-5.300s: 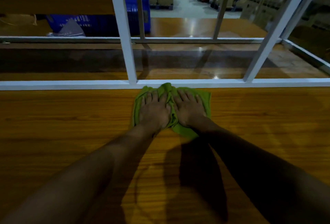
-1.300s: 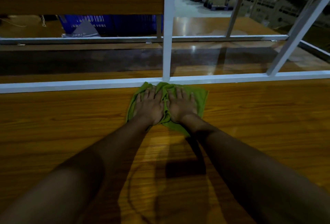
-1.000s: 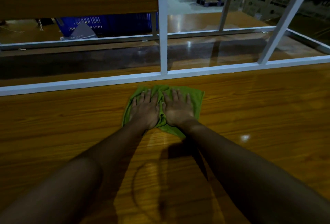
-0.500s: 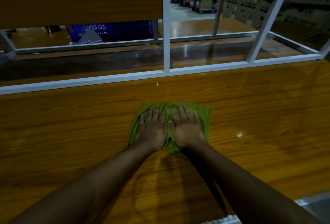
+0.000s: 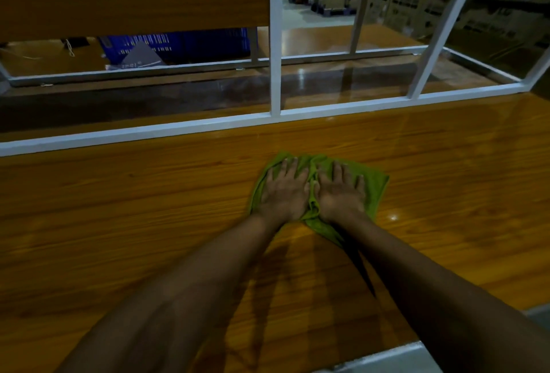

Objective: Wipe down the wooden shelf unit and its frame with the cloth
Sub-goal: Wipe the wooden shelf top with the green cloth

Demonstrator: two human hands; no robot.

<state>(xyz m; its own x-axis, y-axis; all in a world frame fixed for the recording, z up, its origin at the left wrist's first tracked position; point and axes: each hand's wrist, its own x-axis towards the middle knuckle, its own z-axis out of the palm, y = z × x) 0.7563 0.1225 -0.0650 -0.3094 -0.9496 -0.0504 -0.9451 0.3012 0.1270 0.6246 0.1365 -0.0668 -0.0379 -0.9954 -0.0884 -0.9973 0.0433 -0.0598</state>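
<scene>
While both your palms press flat, cloth [image 5: 375,191] sits pinned on wooden shelf [image 5: 143,212], mid-board, apart from white frame rail [image 5: 148,132]. Left hand [image 5: 284,192], right hand [image 5: 342,195]: fingers straight, spread wide, gripping nothing, side by side, thumbs nearly touching. Likely reason: two palms spread load, give wider swipe, stop cloth slipping. Fold bunched up between hands. Cloth long axis runs left-right, roughly along grain; one corner trails back toward you under right wrist. Your fingers point at rail.
</scene>
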